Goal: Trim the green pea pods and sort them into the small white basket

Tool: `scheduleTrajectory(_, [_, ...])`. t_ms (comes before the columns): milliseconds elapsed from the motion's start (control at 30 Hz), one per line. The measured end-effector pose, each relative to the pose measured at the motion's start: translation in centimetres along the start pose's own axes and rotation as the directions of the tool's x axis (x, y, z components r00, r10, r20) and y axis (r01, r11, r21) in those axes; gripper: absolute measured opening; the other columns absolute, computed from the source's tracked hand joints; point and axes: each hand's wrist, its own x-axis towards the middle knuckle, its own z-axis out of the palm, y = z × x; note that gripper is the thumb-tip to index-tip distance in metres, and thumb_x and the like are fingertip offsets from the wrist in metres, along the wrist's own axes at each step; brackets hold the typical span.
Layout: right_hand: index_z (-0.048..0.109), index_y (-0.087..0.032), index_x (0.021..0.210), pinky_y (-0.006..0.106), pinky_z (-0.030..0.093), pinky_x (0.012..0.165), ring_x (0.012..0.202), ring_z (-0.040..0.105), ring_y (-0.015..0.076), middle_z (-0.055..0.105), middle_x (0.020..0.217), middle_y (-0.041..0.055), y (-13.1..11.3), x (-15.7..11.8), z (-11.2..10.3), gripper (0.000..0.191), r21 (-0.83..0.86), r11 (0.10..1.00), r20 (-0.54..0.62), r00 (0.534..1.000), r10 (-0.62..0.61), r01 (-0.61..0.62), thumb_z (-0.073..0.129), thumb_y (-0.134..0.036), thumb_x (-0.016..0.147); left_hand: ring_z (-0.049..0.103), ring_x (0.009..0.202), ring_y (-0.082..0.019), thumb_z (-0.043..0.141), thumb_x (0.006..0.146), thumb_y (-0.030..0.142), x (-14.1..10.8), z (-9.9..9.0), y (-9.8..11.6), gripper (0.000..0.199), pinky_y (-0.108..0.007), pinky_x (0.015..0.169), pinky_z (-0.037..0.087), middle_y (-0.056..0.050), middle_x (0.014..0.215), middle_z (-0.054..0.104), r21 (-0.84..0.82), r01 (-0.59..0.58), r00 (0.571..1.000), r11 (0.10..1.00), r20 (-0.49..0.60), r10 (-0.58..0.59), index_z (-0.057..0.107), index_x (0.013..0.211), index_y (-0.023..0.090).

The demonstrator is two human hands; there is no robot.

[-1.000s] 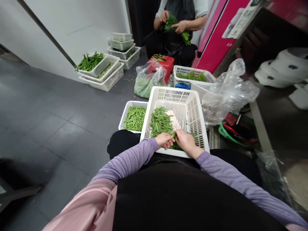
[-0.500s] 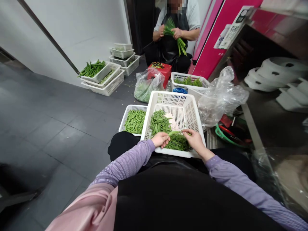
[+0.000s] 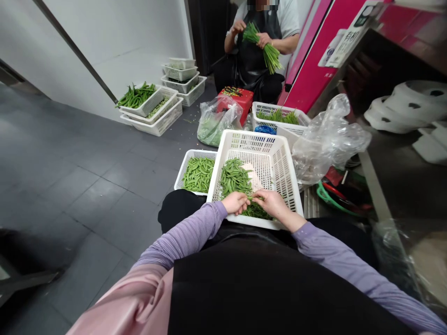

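Note:
Over the near end of a large white basket (image 3: 292,184), my left hand (image 3: 235,203) is closed in a pinch on a green pea pod (image 3: 250,198), mostly hidden by the fingers. Close beside it, my right hand (image 3: 274,203) is also closed, its fingertips pinching at the pod's other end. A heap of pea pods (image 3: 234,179) lies in the basket's left part, beyond my left hand. Below my hands is a darker pile of stringy green trimmings (image 3: 257,212). Left of the large basket, a smaller white basket (image 3: 178,180) holds many more pods (image 3: 198,175).
Across from me a person (image 3: 258,56) in a black apron holds a bunch of long green stalks (image 3: 270,55). Between us are a red stool (image 3: 246,103), a plastic bag of greens (image 3: 218,128) and another basket (image 3: 256,110). Stacked baskets (image 3: 164,122) stand by the wall; a clear bag (image 3: 328,139) lies right.
My right hand has moved left, up against my left hand, and the pod between them is now mostly covered. The other person's one hand has lifted off the stalks. The view has shifted slightly.

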Motion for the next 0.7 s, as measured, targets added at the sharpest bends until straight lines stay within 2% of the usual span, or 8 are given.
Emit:
scheduleTrajectory(133, [0.064, -0.020, 0.082, 0.024, 0.041, 0.069, 0.074, 0.057, 0.0150, 0.064, 0.081, 0.0021, 0.4, -0.8, 1.0, 0.012, 0.184, 0.983, -0.125, 0.991, 0.045, -0.022, 0.055, -0.027, 0.078, 0.043, 0.034, -0.006, 0.037, 0.080, 0.020, 0.3, -0.1, 0.1, 0.017, -0.016, 0.032, 0.033, 0.004, 0.049, 0.047, -0.310, 0.026, 0.998, 0.951, 0.058, -0.008, 0.051, 0.075, 0.011])
scheduleTrajectory(300, [0.062, -0.018, 0.078, 0.028, 0.042, 0.071, 0.074, 0.056, 0.0162, 0.063, 0.075, 0.0023, -0.5, -1.4, 2.1, 0.012, 0.527, 0.846, -0.205, 0.955, 0.213, -0.075, 0.058, -0.028, 0.073, 0.025, 0.027, -0.004, 0.039, 0.071, 0.020, 0.6, 0.8, 0.2, 0.013, -0.016, 0.029, 0.019, 0.008, 0.039, 0.029, -0.390, 0.053, 0.998, 0.919, 0.046, -0.038, 0.045, 0.061, 0.015])
scheduleTrajectory(333, [0.062, -0.018, 0.077, 0.028, 0.043, 0.069, 0.072, 0.056, 0.0157, 0.062, 0.074, 0.0020, -0.8, -1.3, 2.2, 0.013, 0.600, 0.795, -0.194, 0.947, 0.257, -0.093, 0.059, -0.029, 0.071, 0.025, 0.028, -0.005, 0.038, 0.071, 0.020, 0.8, 1.0, 0.1, 0.014, -0.017, 0.029, 0.020, 0.008, 0.039, 0.028, -0.330, 0.081, 0.997, 0.941, 0.042, -0.071, 0.045, 0.061, 0.015])
scheduleTrajectory(400, [0.060, -0.018, 0.078, 0.024, 0.042, 0.057, 0.059, 0.052, 0.0123, 0.059, 0.069, 0.0002, -1.2, -1.0, 2.1, 0.015, 0.735, 0.665, -0.150, 0.925, 0.350, -0.132, 0.060, -0.030, 0.069, 0.032, 0.032, -0.006, 0.039, 0.072, 0.022, 1.4, 1.2, -0.4, 0.018, -0.018, 0.034, 0.029, 0.005, 0.040, 0.034, -0.050, 0.136, 0.990, 0.989, -0.028, -0.138, 0.050, 0.062, 0.014])
scheduleTrajectory(500, [0.055, -0.019, 0.081, 0.018, 0.025, 0.035, 0.037, 0.034, 0.0047, 0.048, 0.057, -0.0059, -0.8, -0.3, 0.8, 0.023, 0.915, 0.376, -0.076, 0.852, 0.518, -0.147, 0.063, -0.034, 0.066, 0.052, 0.053, -0.012, 0.048, 0.069, 0.023, 2.2, 0.7, -1.5, 0.015, -0.023, 0.054, 0.043, -0.002, 0.053, 0.052, 0.368, 0.207, 0.969, 0.906, -0.203, -0.139, 0.058, 0.063, 0.014])
scheduleTrajectory(567, [0.051, -0.019, 0.082, 0.017, 0.017, 0.031, 0.033, 0.027, 0.0022, 0.042, 0.053, -0.0086, -0.1, 0.0, -0.3, 0.028, 0.969, 0.218, -0.030, 0.817, 0.575, -0.117, 0.066, -0.035, 0.063, 0.057, 0.070, -0.016, 0.054, 0.064, 0.017, 2.5, 0.0, -2.0, 0.009, -0.025, 0.067, 0.045, -0.005, 0.066, 0.058, 0.453, 0.234, 0.960, 0.860, -0.247, -0.131, 0.062, 0.068, 0.014])
scheduleTrajectory(600, [0.050, -0.019, 0.081, 0.016, 0.016, 0.031, 0.032, 0.026, 0.0015, 0.042, 0.053, -0.0091, 0.3, 0.1, -0.7, 0.031, 0.978, 0.174, -0.010, 0.813, 0.582, -0.112, 0.067, -0.035, 0.061, 0.057, 0.076, -0.017, 0.055, 0.062, 0.013, 2.5, -0.2, -2.0, 0.015, -0.025, 0.072, 0.045, -0.005, 0.074, 0.060, 0.460, 0.221, 0.962, 0.860, -0.246, -0.116, 0.063, 0.075, 0.015])
scheduleTrajectory(700, [0.049, -0.019, 0.080, 0.015, 0.015, 0.030, 0.032, 0.026, 0.0004, 0.044, 0.055, -0.0090, 1.0, -0.1, -1.0, 0.035, 0.982, 0.118, 0.055, 0.813, 0.580, -0.150, 0.070, -0.036, 0.058, 0.055, 0.087, -0.014, 0.052, 0.063, 0.005, 2.2, -0.1, -1.5, 0.039, -0.023, 0.081, 0.043, -0.005, 0.098, 0.058, 0.466, 0.035, 0.952, 0.884, -0.286, 0.113, 0.060, 0.100, 0.017])
